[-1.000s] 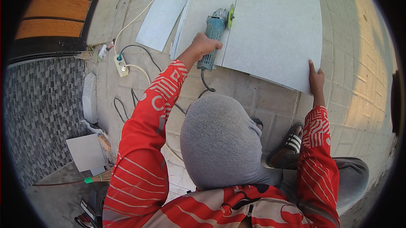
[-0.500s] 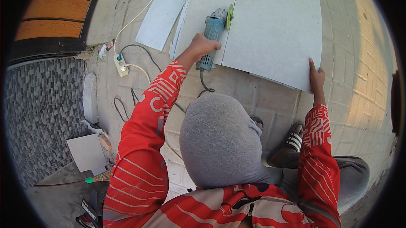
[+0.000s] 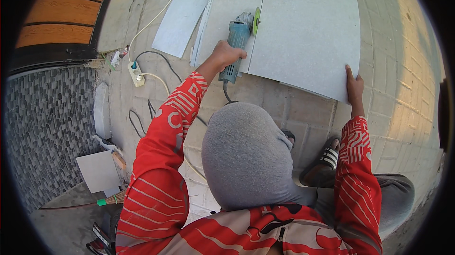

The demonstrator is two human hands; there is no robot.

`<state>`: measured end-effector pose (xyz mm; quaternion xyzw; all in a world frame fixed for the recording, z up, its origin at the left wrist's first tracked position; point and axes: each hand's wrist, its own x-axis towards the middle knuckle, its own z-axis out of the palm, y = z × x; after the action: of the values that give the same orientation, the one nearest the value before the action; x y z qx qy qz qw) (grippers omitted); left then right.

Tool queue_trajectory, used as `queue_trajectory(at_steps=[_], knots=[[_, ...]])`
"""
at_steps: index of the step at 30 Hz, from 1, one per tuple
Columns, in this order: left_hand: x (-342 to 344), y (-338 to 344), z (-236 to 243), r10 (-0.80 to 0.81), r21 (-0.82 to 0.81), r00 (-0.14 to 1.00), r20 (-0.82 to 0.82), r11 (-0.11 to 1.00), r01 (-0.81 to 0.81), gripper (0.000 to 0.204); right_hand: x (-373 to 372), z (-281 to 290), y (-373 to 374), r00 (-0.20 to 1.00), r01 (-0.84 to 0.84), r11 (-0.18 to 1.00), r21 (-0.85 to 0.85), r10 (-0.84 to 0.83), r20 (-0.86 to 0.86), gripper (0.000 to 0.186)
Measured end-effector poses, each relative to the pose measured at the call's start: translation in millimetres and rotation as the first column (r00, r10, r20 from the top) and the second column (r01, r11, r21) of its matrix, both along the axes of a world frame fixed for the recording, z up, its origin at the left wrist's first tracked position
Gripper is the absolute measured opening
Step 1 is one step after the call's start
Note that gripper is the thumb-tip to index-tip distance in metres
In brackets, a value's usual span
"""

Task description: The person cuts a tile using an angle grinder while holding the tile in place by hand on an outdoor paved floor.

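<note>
My left hand (image 3: 227,53) is wrapped round the body of a teal angle grinder (image 3: 239,35). Its green disc (image 3: 256,21) stands on edge beside a dark straight line that runs lengthwise across the pale grey tile surface; whether it touches the surface I cannot tell. Right of that line lies a large pale grey tile (image 3: 308,32). At this tile's near right corner my right hand (image 3: 354,87) grips the edge, one finger on top and the others partly hidden. The grinder's dark cord leaves the tool's near end.
A narrow tile strip (image 3: 184,16) lies to the left. Beyond it, a white power strip (image 3: 136,75) with plugged-in cords rests on the paving. A small tile (image 3: 98,171) and a broom (image 3: 113,199) are near the mosaic wall (image 3: 47,127). My sandalled foot (image 3: 327,158) is below the tile.
The grinder and my left hand have shifted very slightly toward me and left. My right hand keeps its place on the tile's edge.
</note>
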<state>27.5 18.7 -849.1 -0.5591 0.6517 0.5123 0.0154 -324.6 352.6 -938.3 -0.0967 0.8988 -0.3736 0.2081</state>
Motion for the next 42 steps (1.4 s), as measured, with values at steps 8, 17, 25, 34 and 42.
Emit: queue_trajectory(at_steps=[8, 17, 25, 34, 42], knots=[[4.5, 3.6, 1.9, 0.005, -0.003, 1.0, 0.0, 1.0, -0.005, 0.044, 2.8, 4.5, -1.4, 1.0, -0.005, 1.0, 0.009, 0.005, -0.017, 0.086], [5.0, 11.4, 11.5, 0.0, 0.009, 1.0, 0.011, 1.0, 0.0, 0.047, -1.3, 1.0, 0.0, 1.0, -0.005, 1.0, 0.023, 0.006, -0.018, 0.086], [12.4, 11.1, 2.1, 0.002, -0.024, 1.0, 0.011, 1.0, -0.002, 0.046, 3.0, 4.9, -1.2, 1.0, -0.007, 1.0, 0.001, 0.007, -0.029, 0.086], [16.6, 14.7, 0.6, -0.028, -0.011, 0.999, 0.015, 1.0, 0.028, 0.051, 0.6, -0.5, -0.4, 0.998, -0.015, 1.0, 0.019, 0.016, -0.062, 0.087], [22.5, 17.3, -5.9, -0.016, -0.051, 0.999, 0.051, 0.999, 0.019, 0.044, 6.1, 7.9, -2.7, 0.999, -0.022, 0.999, 0.041, 0.023, -0.038, 0.087]])
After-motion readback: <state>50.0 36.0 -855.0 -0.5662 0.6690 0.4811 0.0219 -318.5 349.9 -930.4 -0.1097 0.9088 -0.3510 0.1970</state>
